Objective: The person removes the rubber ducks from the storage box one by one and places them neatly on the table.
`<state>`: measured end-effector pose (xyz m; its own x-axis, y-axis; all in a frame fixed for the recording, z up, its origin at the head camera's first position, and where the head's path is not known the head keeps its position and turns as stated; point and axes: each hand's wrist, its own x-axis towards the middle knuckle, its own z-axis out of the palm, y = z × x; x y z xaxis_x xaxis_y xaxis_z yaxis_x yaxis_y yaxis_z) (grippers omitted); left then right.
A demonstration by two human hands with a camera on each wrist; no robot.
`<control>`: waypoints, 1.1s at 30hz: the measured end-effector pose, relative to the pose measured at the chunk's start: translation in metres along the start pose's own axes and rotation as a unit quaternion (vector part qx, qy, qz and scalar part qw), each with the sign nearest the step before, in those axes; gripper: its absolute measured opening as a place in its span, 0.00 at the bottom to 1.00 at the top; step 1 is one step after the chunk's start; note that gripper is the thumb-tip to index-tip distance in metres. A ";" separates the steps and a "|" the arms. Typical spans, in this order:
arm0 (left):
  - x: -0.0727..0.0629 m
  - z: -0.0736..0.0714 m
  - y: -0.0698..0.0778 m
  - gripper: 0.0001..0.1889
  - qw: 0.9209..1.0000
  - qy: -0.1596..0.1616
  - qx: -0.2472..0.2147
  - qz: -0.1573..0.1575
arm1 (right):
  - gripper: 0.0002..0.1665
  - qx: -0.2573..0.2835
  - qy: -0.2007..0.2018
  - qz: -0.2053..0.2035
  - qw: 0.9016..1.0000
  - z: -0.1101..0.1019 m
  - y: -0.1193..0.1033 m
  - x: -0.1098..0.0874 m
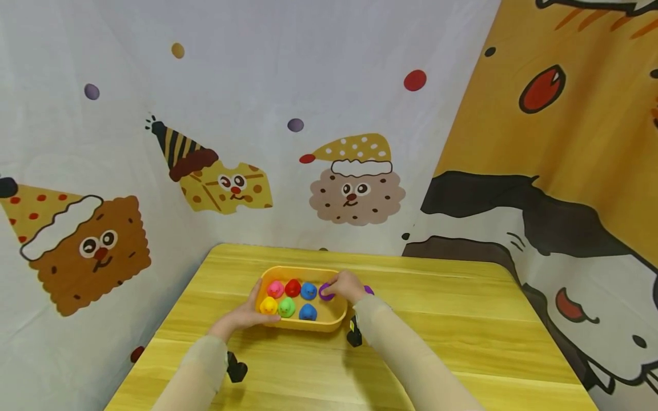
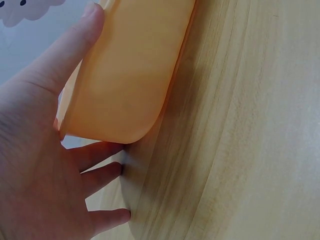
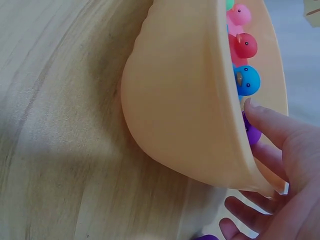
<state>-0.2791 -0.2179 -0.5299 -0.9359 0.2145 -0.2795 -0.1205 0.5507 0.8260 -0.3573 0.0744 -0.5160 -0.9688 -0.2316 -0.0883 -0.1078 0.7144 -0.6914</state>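
Note:
A yellow-orange plastic tub (image 1: pixel 311 326) stands on the table with several small rubber ducks inside. My left hand (image 1: pixel 243 316) holds the tub's left end, thumb along the near rim and fingers at the end wall. Over the tub's right end, my right hand (image 1: pixel 349 286) pinches a purple duck (image 3: pixel 253 134) between thumb and index finger. Beside that duck, in the far row, are a blue duck (image 1: pixel 308 290), a red duck (image 1: pixel 292 287) and a pink duck (image 1: pixel 275 289). The near row has a yellow duck (image 1: pixel 268 305), a green duck (image 1: pixel 286 307) and another blue duck (image 1: pixel 308 312).
Another purple object (image 1: pixel 368 290) lies on the table right of the tub, partly hidden behind my right hand. The wooden table (image 1: pixel 452 325) extends to the right and towards me. A curtain (image 1: pixel 247 103) printed with cartoon figures hangs behind it.

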 end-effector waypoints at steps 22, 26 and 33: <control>0.001 0.001 0.000 0.66 1.000 0.000 -0.009 0.010 | 0.17 0.003 -0.011 -0.009 1.000 -0.004 0.005 0.007; 0.001 0.002 0.001 0.66 1.000 -0.001 -0.004 0.013 | 0.17 0.010 -0.015 -0.017 1.000 -0.009 0.004 0.004; -0.003 0.001 0.003 0.65 1.000 0.001 0.007 0.010 | 0.18 0.012 -0.012 -0.028 0.999 -0.019 -0.003 -0.001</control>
<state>-0.2761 -0.2159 -0.5272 -0.9389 0.2234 -0.2619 -0.0975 0.5569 0.8248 -0.3599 0.0851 -0.4999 -0.9555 -0.2873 -0.0667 -0.1560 0.6842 -0.7125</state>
